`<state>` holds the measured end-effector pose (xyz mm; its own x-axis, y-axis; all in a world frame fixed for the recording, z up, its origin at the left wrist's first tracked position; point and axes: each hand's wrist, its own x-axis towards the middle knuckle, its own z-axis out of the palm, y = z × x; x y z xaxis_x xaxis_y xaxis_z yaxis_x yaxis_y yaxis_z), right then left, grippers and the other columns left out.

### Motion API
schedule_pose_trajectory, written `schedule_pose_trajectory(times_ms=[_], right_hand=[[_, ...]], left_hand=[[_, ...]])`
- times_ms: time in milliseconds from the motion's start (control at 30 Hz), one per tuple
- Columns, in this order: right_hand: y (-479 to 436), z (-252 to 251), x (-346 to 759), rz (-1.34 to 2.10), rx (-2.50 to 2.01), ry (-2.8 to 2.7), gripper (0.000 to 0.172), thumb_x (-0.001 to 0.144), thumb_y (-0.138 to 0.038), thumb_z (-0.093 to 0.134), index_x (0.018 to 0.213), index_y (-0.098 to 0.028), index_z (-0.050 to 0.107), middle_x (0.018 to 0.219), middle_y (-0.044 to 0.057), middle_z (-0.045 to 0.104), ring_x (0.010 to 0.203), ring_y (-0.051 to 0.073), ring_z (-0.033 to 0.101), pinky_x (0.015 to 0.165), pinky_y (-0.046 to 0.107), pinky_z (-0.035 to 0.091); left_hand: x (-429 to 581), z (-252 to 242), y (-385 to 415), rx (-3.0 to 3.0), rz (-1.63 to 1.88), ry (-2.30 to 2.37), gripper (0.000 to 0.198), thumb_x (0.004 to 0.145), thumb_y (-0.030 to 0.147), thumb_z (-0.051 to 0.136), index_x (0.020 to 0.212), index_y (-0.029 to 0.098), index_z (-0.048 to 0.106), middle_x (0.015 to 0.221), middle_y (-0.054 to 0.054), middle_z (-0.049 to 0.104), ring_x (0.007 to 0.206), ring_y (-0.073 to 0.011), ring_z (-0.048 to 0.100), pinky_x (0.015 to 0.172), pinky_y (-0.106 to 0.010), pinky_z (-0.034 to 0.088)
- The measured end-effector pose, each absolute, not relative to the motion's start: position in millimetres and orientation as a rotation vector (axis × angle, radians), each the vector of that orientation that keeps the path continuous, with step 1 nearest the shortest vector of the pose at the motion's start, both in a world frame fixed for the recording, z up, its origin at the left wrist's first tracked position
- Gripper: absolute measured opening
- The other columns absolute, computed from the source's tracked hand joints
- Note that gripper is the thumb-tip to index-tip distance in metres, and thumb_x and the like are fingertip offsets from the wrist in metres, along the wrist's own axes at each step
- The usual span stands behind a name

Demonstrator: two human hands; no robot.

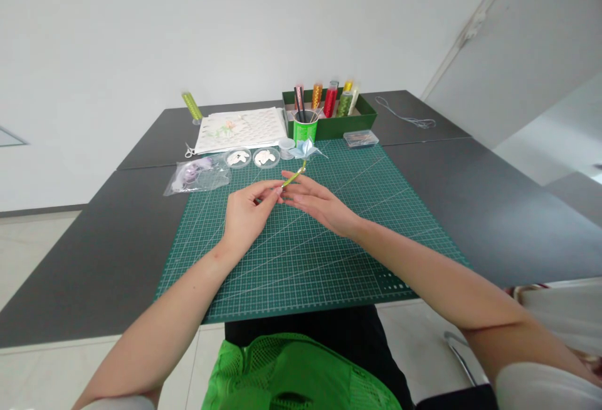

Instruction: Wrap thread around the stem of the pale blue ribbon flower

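My left hand (254,206) pinches the lower end of a green stem (293,178) between thumb and finger. The stem slants up to the right and carries a pale blue artificial flower (306,148) at its top. My right hand (317,203) lies just to the right, its fingers stretched out and apart, close to the stem near the left fingertips. Whether the right fingers touch the stem I cannot tell. Both hands are above a green cutting mat (301,266).
Behind the flower stand a green can (305,131) of tools and a dark green box (345,126) with thread spools. Two dishes of white pieces (266,158), a plastic bag (200,175), small scissors (189,151), papers (242,128) and a clear case (361,138) lie around.
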<state>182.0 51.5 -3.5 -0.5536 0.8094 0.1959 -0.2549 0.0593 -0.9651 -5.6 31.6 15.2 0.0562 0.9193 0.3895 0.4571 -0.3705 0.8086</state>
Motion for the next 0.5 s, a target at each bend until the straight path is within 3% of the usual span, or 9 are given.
schedule_pose_trajectory(times_ms=[133,233,333,500], right_hand=[[44.9,-7.7,174.8,1.539,-0.643,-1.522,0.05,0.094,-0.024,0.053,0.144,-0.025,0.044,0.116,0.008,0.066,0.095,0.016,0.064,0.087,0.033,0.056],[44.7,-11.6,173.2,1.287,-0.737,-1.681,0.035,0.099,-0.026,0.046,0.133,-0.022,0.052,0.093,0.003,0.061,0.072,0.012,0.052,0.065,0.024,0.048],[42.9,-14.7,171.1,1.105,-0.839,-1.721,0.025,0.101,-0.029,0.044,0.119,-0.021,0.058,0.078,-0.002,0.049,0.066,0.012,0.044,0.059,0.023,0.041],[36.5,-15.9,166.7,0.901,-0.91,-1.636,0.019,0.099,-0.032,0.048,0.104,-0.021,0.063,0.068,-0.005,0.04,0.06,0.012,0.039,0.058,0.025,0.037]], left_hand=[[-2.6,12.2,29.0,1.876,1.267,1.358,0.021,0.091,0.031,0.064,0.104,0.024,0.079,0.08,0.0,0.078,0.068,-0.0149,0.071,0.069,-0.027,0.055],[-0.1,10.6,26.3,1.898,1.265,1.371,0.021,0.092,0.029,0.063,0.105,0.025,0.079,0.079,0.001,0.078,0.066,-0.014,0.069,0.066,-0.026,0.053],[2.2,9.5,23.8,1.895,1.269,1.381,0.023,0.093,0.03,0.062,0.109,0.026,0.079,0.079,0.001,0.078,0.064,-0.0131,0.068,0.06,-0.024,0.051],[4.1,9.3,22.7,1.888,1.294,1.397,0.021,0.094,0.032,0.064,0.107,0.026,0.079,0.076,0.002,0.077,0.059,-0.0115,0.064,0.058,-0.022,0.05]])
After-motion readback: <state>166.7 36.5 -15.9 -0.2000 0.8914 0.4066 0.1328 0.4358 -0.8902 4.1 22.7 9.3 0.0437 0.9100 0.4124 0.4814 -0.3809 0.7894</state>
